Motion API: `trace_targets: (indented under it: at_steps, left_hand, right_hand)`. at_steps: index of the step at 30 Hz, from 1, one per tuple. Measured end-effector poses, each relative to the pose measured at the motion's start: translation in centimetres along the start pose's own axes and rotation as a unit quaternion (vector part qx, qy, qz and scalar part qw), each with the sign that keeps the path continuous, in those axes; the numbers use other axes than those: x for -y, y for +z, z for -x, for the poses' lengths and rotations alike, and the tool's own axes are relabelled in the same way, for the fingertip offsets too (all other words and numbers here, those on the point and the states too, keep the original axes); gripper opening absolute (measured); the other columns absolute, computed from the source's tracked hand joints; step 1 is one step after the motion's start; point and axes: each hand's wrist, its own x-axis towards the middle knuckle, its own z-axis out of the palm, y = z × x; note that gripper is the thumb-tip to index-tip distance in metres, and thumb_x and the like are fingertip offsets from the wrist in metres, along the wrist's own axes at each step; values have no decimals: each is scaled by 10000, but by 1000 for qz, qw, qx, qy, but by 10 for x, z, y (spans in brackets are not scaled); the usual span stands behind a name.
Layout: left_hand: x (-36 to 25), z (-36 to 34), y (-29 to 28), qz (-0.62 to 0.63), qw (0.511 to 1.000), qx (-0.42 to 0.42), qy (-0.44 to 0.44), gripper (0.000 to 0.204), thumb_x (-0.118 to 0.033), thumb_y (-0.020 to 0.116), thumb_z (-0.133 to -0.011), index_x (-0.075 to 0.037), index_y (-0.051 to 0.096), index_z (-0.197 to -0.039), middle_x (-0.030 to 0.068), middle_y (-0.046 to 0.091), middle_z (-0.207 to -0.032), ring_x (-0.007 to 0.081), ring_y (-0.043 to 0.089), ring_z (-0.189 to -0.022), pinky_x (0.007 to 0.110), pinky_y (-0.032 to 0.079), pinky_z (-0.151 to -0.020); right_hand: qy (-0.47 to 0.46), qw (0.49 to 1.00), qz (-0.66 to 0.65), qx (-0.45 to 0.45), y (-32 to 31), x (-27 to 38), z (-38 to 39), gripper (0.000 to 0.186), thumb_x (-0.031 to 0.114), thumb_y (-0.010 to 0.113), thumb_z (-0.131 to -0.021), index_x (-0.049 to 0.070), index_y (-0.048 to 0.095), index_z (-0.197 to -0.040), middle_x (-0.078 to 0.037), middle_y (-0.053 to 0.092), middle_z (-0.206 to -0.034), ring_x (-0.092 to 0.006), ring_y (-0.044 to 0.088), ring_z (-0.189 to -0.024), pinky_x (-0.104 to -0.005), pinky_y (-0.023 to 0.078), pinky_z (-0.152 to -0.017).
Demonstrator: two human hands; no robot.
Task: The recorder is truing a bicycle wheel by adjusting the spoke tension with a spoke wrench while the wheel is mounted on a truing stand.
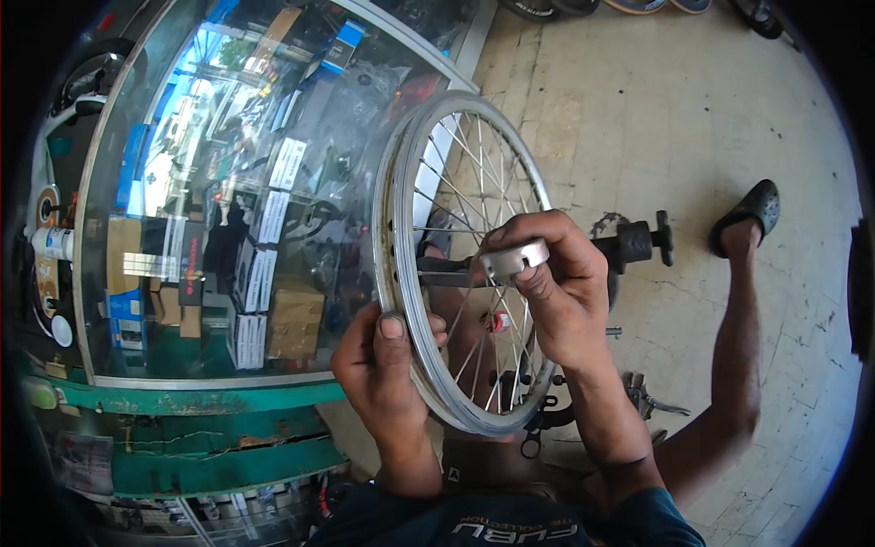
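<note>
A bicycle wheel with a silver, tireless rim [492,425] and thin spokes stands upright in front of me. My left hand [383,369] grips the rim at its lower left, thumb on the outer face and fingers behind. My right hand [570,305] is closed on a small, notched silver metal tool [513,257] over the spokes, right of the rim's near-left side. A red part [498,322] shows at the hub, below the tool.
A glass display case [155,369] with boxes fills the left, above green shelving [191,460]. A black stand fitting [629,244] is behind the wheel. My leg and dark clog [747,214] rest on the tiled floor [638,100] at right. Tires [547,9] line the far edge.
</note>
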Motion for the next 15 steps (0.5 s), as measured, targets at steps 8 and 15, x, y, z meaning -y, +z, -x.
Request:
trace_targets:
  at_steps: [8, 15]
  left_hand:
    - [10, -7, -16, 155, 979, 116, -63, 486, -383, 605, -1032, 68, 618, -1212, 168, 686, -955, 200, 653, -810, 317, 544, -782]
    - [17, -3, -20, 215, 965, 138, -62, 464, -301, 697, -985, 75, 607, -1242, 199, 736, -986, 203, 688, -781, 293, 573, -733]
  right_hand:
    - [18, 994, 59, -95, 22, 20, -6, 285, 191, 572, -1053, -22, 579, -1243, -192, 685, -1106, -250, 681, -971, -347, 554, -852]
    - [-77, 993, 85, -5, 44, 76, -25, 286, 129, 484, -1069, -18, 532, -1309, -212, 653, -1169, -274, 678, -1009, -345, 561, -843]
